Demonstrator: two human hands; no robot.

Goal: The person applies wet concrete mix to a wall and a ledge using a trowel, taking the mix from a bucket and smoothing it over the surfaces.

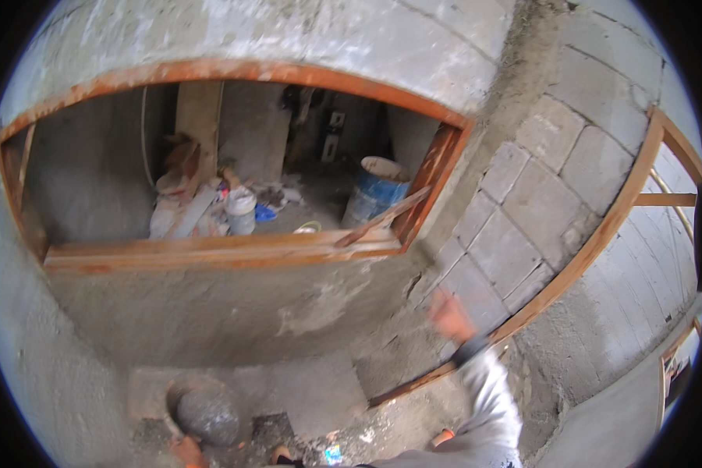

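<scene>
At the lower left, my left hand (187,451) is closed at the near rim of a round pan (171,404). A smooth grey heap of what looks like wet mortar (208,415) fills the pan. My right arm, in a pale sleeve with a dark cuff, reaches forward and right. Motion smears my right hand (452,316) in front of the bare block wall (519,210), so its fingers cannot be read. Whether it touches the wall or holds anything is unclear.
A wooden window frame (234,256) opens onto a room with a blue drum (376,195), a white bucket (242,210) and rubble. One loose slat (382,220) leans across its corner. A wooden door frame (600,242) curves along the right. Debris (359,437) litters the floor.
</scene>
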